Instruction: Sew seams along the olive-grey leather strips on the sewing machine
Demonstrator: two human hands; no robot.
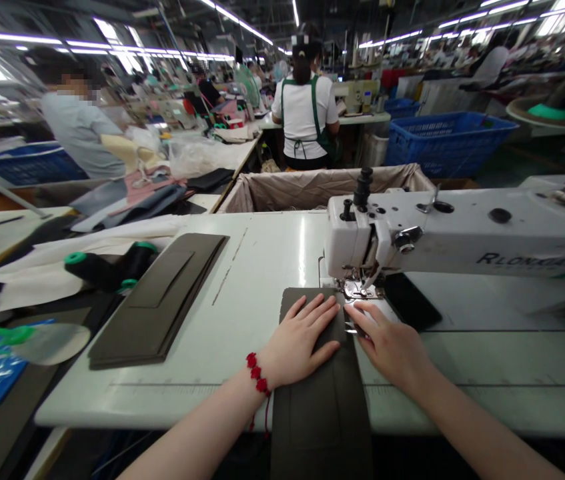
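Observation:
My left hand [307, 340] lies flat with fingers spread on a long dark olive panel [319, 413], which runs from the sewing machine's presser foot [359, 291] over the table's front edge. A red braided bracelet [257, 373] is on my left wrist. My right hand [395, 347] is at the panel's right edge, just in front of the foot, index finger forward and the others curled. Between its index finger and thumb show small shiny metal points [351, 327], perhaps snips; the rest is hidden. A white sewing machine [462, 227] stands over the panel's far end.
A stack of olive panels [157, 307] lies on the left of the table [242, 320]. A dark phone-like slab [412, 301] lies right of the needle. Black thread cones [97, 267] are at far left. Behind the table are a cloth-lined bin [282, 190], a blue crate [447, 137] and seated co-workers [307, 113].

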